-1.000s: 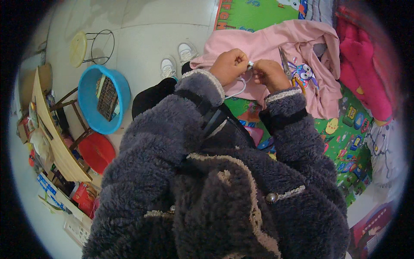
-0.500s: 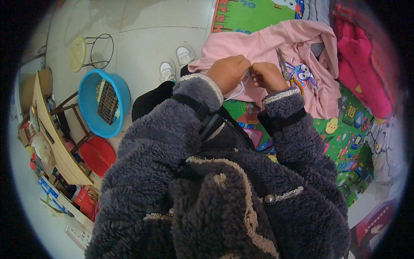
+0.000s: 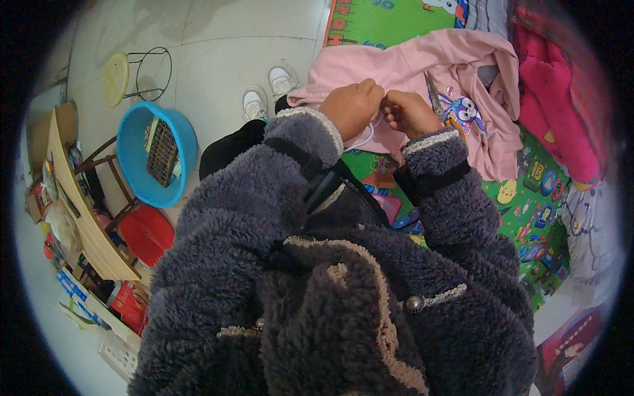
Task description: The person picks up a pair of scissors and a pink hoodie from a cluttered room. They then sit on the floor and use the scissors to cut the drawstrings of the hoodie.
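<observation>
My left hand (image 3: 353, 107) and my right hand (image 3: 411, 113) meet fingertip to fingertip above a pink sweatshirt (image 3: 403, 66), both closed in a pinch. A white cord (image 3: 360, 140) hangs in a curve from beneath my left fingers, its upper end hidden between the hands. What my right fingertips pinch is too small to make out. Beside my right hand, a pair of scissors (image 3: 433, 92) with orange handles lies on the sweatshirt, next to a printed blue and purple rabbit (image 3: 464, 112).
The sweatshirt lies on a green patterned play mat (image 3: 370, 26). Bright pink cloth (image 3: 555, 99) is bunched at the right. To the left stand a blue basin (image 3: 125, 145) holding a dark beaded or gridded panel, a red stool (image 3: 146, 234), a yellow stool (image 3: 117, 79) and a cluttered wooden table (image 3: 79, 204).
Both hands stay joined at nearly the same spot, my right hand tilting slightly. The whole view has shifted a little; the sweatshirt and scissors lie as before.
</observation>
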{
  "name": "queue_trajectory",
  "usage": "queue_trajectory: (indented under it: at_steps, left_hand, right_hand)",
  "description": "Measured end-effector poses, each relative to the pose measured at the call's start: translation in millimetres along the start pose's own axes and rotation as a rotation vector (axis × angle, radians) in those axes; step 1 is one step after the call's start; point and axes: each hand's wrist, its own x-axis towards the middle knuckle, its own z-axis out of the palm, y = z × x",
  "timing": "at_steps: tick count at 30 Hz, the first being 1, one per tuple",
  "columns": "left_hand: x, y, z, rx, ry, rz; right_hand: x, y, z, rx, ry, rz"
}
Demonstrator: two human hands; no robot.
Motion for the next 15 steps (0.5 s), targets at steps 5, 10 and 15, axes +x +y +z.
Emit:
queue_trajectory:
  at_steps: [5, 10, 15]
  left_hand:
    - [0.3, 1.8, 2.6, -0.059, -0.015, -0.108]
    - [-2.0, 2.6, 4.9, -0.228, 0.071, -0.241]
    - [-6.4, 2.6, 7.8, -0.544, 0.073, -0.486]
  right_hand:
    - [-4.6, -0.9, 1.8, -0.101, 0.028, -0.023]
    - [-7.8, -0.8, 3.2, -0.146, -0.010, -0.174]
    - [-4.5, 6.7, 6.9, -0.123, 0.034, -0.231]
